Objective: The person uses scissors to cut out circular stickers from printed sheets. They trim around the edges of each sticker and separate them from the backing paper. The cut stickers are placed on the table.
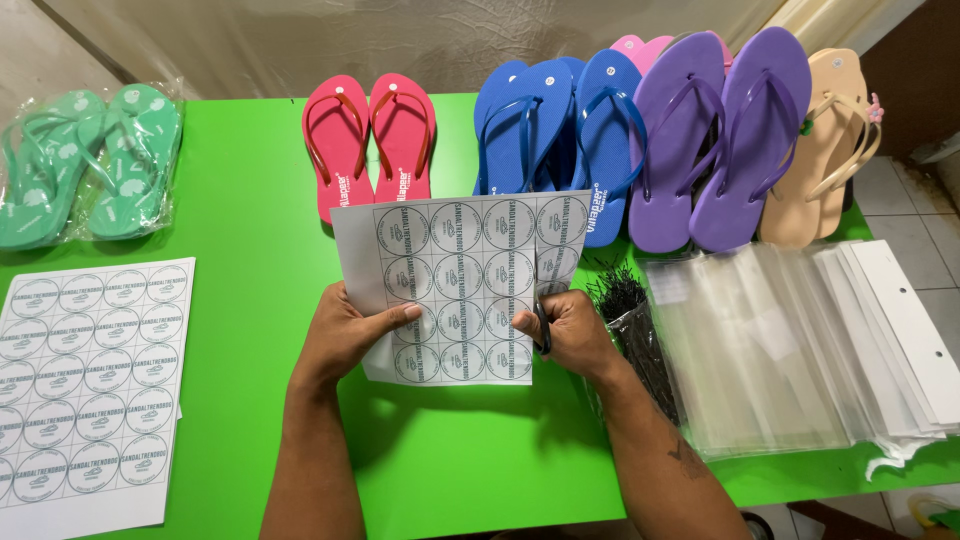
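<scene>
Sticker sheet [455,285] held above green table [250,200], tilted; left hand [345,335] fingers pinched on its left edge. Scissors [541,325] gripped in right hand [565,335], fingers closed around handles, blades in the sheet's right side.

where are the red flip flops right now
In the head view, the red flip flops lie at the green table's far edge, left of the blue flip flops, just beyond the held sticker sheet.
</scene>
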